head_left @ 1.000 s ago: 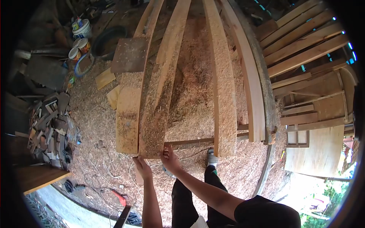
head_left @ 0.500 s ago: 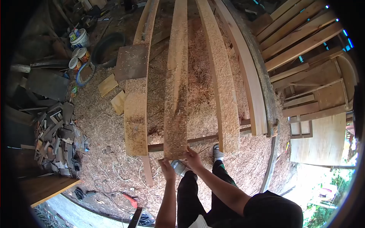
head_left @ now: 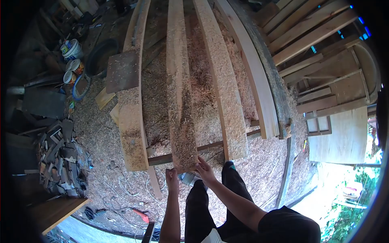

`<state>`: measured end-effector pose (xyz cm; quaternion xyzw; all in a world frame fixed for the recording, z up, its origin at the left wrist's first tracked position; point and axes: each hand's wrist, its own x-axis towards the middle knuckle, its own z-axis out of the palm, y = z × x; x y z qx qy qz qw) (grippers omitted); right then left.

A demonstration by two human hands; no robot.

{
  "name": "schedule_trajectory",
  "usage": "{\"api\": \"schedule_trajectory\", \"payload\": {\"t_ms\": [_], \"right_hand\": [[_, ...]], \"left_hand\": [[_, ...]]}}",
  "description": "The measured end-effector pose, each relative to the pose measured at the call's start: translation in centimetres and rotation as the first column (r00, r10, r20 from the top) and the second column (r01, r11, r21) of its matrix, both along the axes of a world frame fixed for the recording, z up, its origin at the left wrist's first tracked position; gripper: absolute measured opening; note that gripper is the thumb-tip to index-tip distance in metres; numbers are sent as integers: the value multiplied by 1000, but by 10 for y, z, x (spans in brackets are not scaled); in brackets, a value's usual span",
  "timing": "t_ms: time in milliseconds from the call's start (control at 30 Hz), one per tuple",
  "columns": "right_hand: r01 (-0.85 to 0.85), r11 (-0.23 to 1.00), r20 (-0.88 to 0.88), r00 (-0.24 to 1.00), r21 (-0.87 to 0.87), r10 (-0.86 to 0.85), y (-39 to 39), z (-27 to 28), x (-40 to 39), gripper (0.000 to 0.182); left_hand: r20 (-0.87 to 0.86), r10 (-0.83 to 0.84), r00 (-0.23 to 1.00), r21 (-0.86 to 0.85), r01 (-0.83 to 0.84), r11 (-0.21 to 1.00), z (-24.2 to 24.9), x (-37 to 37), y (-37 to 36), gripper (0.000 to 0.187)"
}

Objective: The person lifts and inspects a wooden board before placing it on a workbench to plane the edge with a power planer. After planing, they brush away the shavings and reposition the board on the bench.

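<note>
A long wooden plank (head_left: 181, 101), strewn with shavings and dark-stained along its near half, runs away from me in the middle of the head view. My left hand (head_left: 172, 175) is closed at the left corner of its near end. At the right corner, my right hand (head_left: 205, 169) grips the edge, its fingers partly under the wood. To the left lies another plank (head_left: 131, 150) with a dark square board (head_left: 122, 71) on top. To the right is a shaving-covered plank (head_left: 225, 97), and beyond it a cleaner, paler plank (head_left: 259, 93).
A crossbar (head_left: 162, 159) supports the planks near my feet. Wood offcuts (head_left: 60, 162) are heaped at left, below several buckets (head_left: 72, 49) and a dark basin (head_left: 99, 60). Cables and a red tool (head_left: 141, 215) lie on the shaving-covered floor. A rough log (head_left: 279, 93) borders the right.
The view has turned, so the planks and left-side objects appear further left. Both hands stay at the plank's near end, and my left hand looks more tightly closed.
</note>
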<state>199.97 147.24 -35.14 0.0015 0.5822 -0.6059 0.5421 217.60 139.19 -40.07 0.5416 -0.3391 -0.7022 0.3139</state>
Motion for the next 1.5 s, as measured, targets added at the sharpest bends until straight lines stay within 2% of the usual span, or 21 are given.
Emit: {"api": "schedule_trajectory", "payload": {"t_ms": [33,100,133,233,367,433,467,600,667,767,833,933,1067,1133,1267,1500], "right_hand": [[15,1000,8,1000,3,-15,0,1,1,68],[22,998,-29,999,56,-20,-3,4,1,68],[79,994,-31,997,77,-77,-4,7,3,63],[81,989,-51,996,123,-76,3,27,-13,61],[133,987,-47,991,87,-129,23,74,-49,60],[58,992,-66,997,114,-51,34,96,-74,63],[103,990,-49,994,96,-98,37,107,-82,60],[86,989,-80,994,118,-77,60,133,-119,55],[92,990,-69,994,105,-85,73,140,-134,55],[87,988,-78,994,129,-78,77,173,-159,54],[129,984,-37,991,120,-125,79,186,-172,54],[120,981,-68,991,152,-111,93,184,-193,53],[124,977,-114,988,173,-105,101,184,-215,51],[144,974,-116,985,176,-125,102,183,-222,50],[149,971,-113,985,189,-129,113,167,-235,48],[159,970,-96,985,182,-144,122,151,-250,46]], "left_hand": [[8,-15,1000,3,15,1000,6,-4,1,28],[29,125,992,122,-128,984,16,-11,1,26],[46,103,994,149,-109,983,15,-10,-1,24],[20,94,995,154,-96,983,29,-23,10,24],[-29,73,997,196,-66,978,53,-46,34,17],[-42,66,997,230,-55,972,83,-68,43,16],[-70,83,994,248,-64,967,95,-79,48,15],[-95,114,989,288,-83,954,158,-126,61,8],[-175,74,982,296,-20,955,160,-130,74,9],[-153,25,988,270,17,963,184,-153,82,10],[-133,1,991,257,34,966,187,-164,89,13],[-125,-58,990,288,92,953,189,-181,95,16],[-134,-100,986,264,133,955,180,-200,108,30],[-121,-214,969,267,240,934,170,-205,111,37],[-123,-134,983,268,163,950,178,-232,114,40],[-53,-189,981,266,196,944,171,-248,121,38]]}}
